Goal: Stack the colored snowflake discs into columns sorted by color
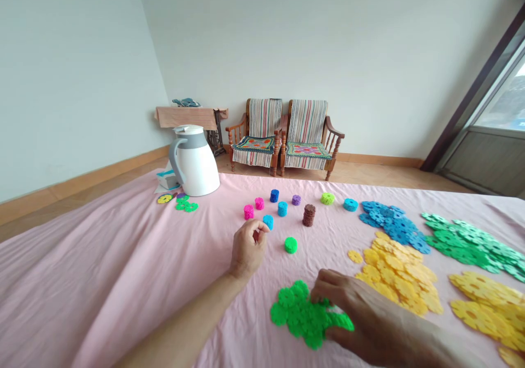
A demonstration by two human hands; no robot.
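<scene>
While 10 stacks (309, 215) stand mid-frame, yellow piles (397, 272) at right lie unstacked; left hand (248, 250) curls at a blue stack (268, 221), right hand (355, 301) arches over green discs (301, 313), both grips unclear.

The person's bare left hand (248, 250) joins a smooth, slender left forearm (184, 324), bare as well, which widens evenly from a narrow wrist (236, 278) toward the near edge. At right, the bare right hand (346, 299) has long, rounded fingers (333, 278); its bare right forearm (410, 329) looks slightly blurred toward the near edge.
</scene>
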